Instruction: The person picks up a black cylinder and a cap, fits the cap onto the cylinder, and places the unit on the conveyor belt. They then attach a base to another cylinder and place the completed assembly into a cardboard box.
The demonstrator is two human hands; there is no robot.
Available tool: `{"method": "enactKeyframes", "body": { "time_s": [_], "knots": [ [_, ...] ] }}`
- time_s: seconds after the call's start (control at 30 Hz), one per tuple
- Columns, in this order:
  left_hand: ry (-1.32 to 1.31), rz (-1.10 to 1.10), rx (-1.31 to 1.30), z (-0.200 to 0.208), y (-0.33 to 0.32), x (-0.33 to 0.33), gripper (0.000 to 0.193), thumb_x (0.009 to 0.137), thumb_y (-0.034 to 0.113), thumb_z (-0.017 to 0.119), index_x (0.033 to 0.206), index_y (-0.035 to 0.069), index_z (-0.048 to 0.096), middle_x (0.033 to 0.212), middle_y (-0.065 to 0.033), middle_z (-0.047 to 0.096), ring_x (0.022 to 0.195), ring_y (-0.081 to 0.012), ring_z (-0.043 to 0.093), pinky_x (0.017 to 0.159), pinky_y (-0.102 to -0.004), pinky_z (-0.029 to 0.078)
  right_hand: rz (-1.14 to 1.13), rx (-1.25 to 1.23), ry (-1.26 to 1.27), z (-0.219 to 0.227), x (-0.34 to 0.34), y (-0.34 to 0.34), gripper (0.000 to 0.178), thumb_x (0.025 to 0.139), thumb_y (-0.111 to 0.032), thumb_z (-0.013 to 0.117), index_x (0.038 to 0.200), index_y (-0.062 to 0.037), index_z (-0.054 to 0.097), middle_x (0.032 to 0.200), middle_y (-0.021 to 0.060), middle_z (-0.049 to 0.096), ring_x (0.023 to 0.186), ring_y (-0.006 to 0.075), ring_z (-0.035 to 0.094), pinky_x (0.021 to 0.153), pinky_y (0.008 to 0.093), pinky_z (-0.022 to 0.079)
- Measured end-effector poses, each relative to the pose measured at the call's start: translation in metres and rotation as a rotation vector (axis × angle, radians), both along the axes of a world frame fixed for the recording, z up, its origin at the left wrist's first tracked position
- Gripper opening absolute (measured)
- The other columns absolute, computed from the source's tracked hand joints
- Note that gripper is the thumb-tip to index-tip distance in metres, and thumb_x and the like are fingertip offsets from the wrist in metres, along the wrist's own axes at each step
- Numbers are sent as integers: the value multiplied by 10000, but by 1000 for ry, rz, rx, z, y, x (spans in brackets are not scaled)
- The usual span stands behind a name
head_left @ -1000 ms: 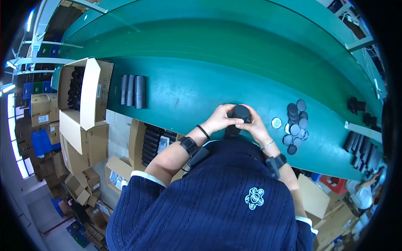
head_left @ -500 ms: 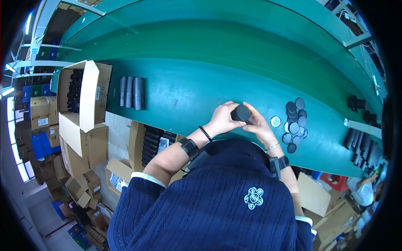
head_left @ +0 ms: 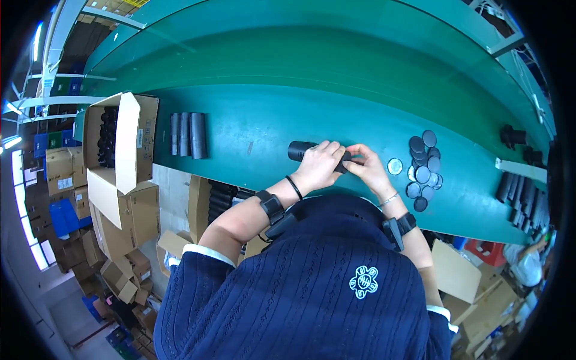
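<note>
A black ribbed tube point(head_left: 297, 150) lies crosswise over the green bench, its left end sticking out past my knuckles. My left hand point(head_left: 322, 162) is wrapped round its middle from above. At the tube's right end my right hand point(head_left: 369, 172) is closed, thumb and fingers pinching the dark rim; whether a separate cap sits there I cannot tell. Just right of my right hand lies a round disc with a pale face point(head_left: 395, 166). Beyond it several round black caps point(head_left: 422, 174) are spread in a loose, overlapping cluster.
Three black tubes point(head_left: 198, 135) stand side by side at the left of the bench point(head_left: 252, 114). An open carton point(head_left: 129, 141) of black parts is beside them. More dark tubes point(head_left: 521, 201) and flanged black fittings point(head_left: 512, 137) are at the right. Cartons crowd the floor at left.
The tube has turned from end-up to lying crosswise, its far end now pointing left. My left hand has shifted over its middle, and my right fingers have moved onto its right end.
</note>
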State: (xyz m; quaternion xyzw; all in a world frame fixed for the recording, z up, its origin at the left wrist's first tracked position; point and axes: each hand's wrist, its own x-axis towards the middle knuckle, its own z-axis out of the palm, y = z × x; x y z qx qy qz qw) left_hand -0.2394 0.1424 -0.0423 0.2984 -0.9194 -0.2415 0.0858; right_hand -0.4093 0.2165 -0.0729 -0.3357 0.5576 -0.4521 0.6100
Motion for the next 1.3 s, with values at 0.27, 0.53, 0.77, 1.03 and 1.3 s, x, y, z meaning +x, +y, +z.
{"method": "enactKeyframes", "body": {
  "time_s": [0.27, 0.53, 0.77, 1.03, 1.3],
  "knots": [
    [609, 186, 1267, -17, -19, 7, 569, 792, 129, 767, 1296, 58, 514, 1212, -85, 581, 1119, -186, 557, 942, -369, 473, 91, -101, -358, 8, -9, 0, 696, 835, -109, 722, 1443, -96, 384, 1351, 106, 490, 1234, 201, 492, 1037, 336, 388],
    [562, 275, 1263, -34, -6, 12, 607, 794, 105, 769, 1325, 22, 487, 1244, -71, 577, 1162, -162, 525, 1006, -347, 426, 147, -37, -191, -3, 2, -2, 800, 811, -6, 713, 1486, -81, 289, 1382, 82, 453, 1249, 176, 466, 1028, 317, 406],
    [574, 380, 1189, -40, -5, 2, 490, 774, 108, 787, 1210, 5, 588, 1105, -59, 652, 1045, -148, 591, 912, -314, 486, 98, -68, -148, -14, 4, -4, 654, 803, 68, 669, 1389, -40, 399, 1237, 67, 554, 1119, 150, 549, 945, 305, 477],
    [574, 374, 1258, -46, -11, -4, 530, 790, 140, 779, 1255, 18, 556, 1115, -61, 636, 1029, -158, 585, 923, -336, 475, -25, -72, -165, -7, 9, 1, 732, 760, 32, 739, 1400, -58, 396, 1237, 61, 559, 1102, 162, 566, 929, 311, 488],
    [551, 335, 1178, -39, -10, 1, 535, 776, 177, 798, 1228, 5, 571, 1119, -76, 636, 1069, -181, 581, 941, -346, 465, 8, -57, -200, -7, 6, -2, 730, 746, -2, 774, 1375, -56, 408, 1240, 65, 559, 1110, 167, 561, 950, 327, 476]
  ]
}}
